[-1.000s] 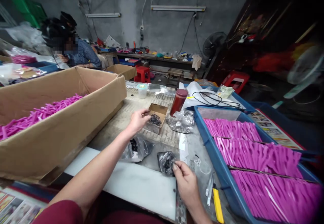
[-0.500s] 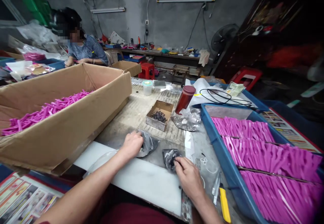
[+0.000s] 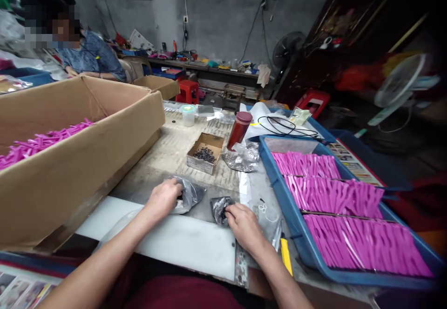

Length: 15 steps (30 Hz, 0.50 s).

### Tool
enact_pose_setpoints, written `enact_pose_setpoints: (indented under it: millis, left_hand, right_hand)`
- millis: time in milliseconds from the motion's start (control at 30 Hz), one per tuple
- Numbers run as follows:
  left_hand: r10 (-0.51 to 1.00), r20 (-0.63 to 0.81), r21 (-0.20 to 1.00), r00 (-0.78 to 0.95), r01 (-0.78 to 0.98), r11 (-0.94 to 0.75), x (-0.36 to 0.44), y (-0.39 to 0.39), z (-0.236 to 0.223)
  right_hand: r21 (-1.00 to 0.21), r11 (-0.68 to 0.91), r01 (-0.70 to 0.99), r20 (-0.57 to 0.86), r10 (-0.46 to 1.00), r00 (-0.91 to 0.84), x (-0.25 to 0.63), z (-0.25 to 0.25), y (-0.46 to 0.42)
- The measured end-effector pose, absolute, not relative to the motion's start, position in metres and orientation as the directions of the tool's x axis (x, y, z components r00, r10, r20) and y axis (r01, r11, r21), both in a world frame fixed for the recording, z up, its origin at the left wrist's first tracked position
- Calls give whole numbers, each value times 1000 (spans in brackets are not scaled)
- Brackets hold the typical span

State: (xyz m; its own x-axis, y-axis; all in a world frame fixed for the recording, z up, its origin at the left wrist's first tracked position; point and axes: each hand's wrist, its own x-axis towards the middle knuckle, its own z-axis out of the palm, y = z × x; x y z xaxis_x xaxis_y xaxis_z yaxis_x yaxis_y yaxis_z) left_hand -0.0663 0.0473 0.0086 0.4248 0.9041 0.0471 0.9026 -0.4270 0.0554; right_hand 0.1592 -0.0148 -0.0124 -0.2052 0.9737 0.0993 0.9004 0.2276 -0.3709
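Observation:
My left hand [image 3: 164, 196] is at the mouth of a clear plastic bag [image 3: 191, 196], its fingers curled down and the tips hidden inside. A smaller plastic bag [image 3: 219, 210] with dark contents lies to the right. The fingertips of my right hand [image 3: 245, 225] are pinched together at its opening; what they grip is too small to make out. Beyond both hands stands a small open cardboard box [image 3: 201, 165] with many tiny dark pieces in it. A white board [image 3: 188, 244] lies under my forearms.
At left stands a big cardboard box [image 3: 80, 160] of pink strips. The blue crate [image 3: 279, 192] at right holds rows of pink pieces. A yellow-handled cutter [image 3: 286, 257], a dark red flask [image 3: 239, 130] and a lidded tub [image 3: 188, 116] are on the table. A co-worker [image 3: 94, 57] sits far left.
The view has turned right, so everything sits further left in the picture. Both hands stay at their same bags, with only slight finger movement.

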Motion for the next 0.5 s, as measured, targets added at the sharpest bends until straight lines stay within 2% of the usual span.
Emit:
enact_pose_setpoints:
  millis: [133, 200, 333, 500]
  left_hand:
    - [919, 91, 47, 383, 920, -389, -68, 45, 15]
    - [926, 118, 88, 360, 925, -371, -68, 44, 18]
    - [921, 140, 295, 364, 872, -389, -65, 38, 21]
    - [895, 177, 537, 410, 721, -437, -53, 26, 22]
  right_hand:
    - [-257, 231, 938, -24, 969, -246, 155, -8, -13]
    - [-213, 220, 952, -76, 968, -240, 152, -7, -12]
    - [-181, 203, 962, -100, 969, -224, 147, -7, -11]
    - [-188, 200, 962, -88, 972, -219, 150, -9, -12]
